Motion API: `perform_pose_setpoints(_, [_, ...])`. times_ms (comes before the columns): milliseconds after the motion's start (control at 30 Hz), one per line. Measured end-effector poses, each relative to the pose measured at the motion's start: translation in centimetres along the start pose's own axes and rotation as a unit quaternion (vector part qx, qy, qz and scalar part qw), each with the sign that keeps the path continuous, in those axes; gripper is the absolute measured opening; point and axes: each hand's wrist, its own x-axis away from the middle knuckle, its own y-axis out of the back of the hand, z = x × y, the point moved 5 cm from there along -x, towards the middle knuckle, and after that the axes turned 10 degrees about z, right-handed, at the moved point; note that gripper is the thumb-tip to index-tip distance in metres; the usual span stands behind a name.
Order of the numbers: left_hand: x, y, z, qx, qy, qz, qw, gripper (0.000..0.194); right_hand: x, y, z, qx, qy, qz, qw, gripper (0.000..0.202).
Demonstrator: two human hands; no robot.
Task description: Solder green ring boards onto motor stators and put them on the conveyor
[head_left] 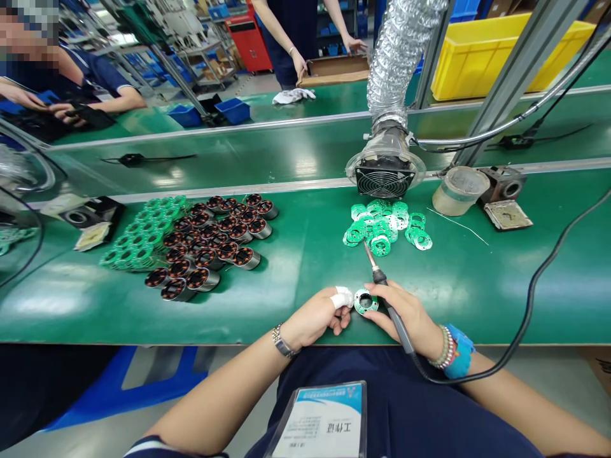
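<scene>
My right hand point(410, 315) holds a soldering iron point(397, 318) whose tip points up and away from me, and its thumb and fingers also grip the right side of a round part point(366, 302) with a green-and-white ring board on top. My left hand point(322, 315), with white wrapping on a finger, has its fingers curled at the left edge of that part. Beyond my hands lies a pile of green ring boards point(380, 222). To the left stand rows of metal cylinders with copper windings point(210, 245), beside stacked green board panels point(146, 232).
A fume fan point(386, 181) hangs beyond the ring boards. A round pot point(461, 191) and an iron stand point(506, 197) are at the right. The iron's cable point(529, 299) loops over the right side. Two people are across the bench, near blue bins point(233, 110).
</scene>
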Motion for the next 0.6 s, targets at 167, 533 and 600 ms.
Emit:
perform_pose_setpoints(167, [0.8, 1.6, -0.2, -0.058, -0.071, -0.006, 0.996, 0.02, -0.1, 0.0, 0.0, -0.002, 0.004, -0.004, 1.0, 0.034])
perform_pose_setpoints(533, [-0.2, 1.4, -1.3, -0.118, -0.151, -0.057, 0.98, 0.016, -0.1, 0.1, 0.0, -0.004, 0.003, -0.001, 1.0, 0.032])
perform_pose_setpoints(600, [-0.7, 0.9, -0.9, -0.033, -0.107, -0.054, 0.992, 0.021, -0.2, 0.1, -0.1, -0.004, 0.0, -0.004, 1.0, 0.032])
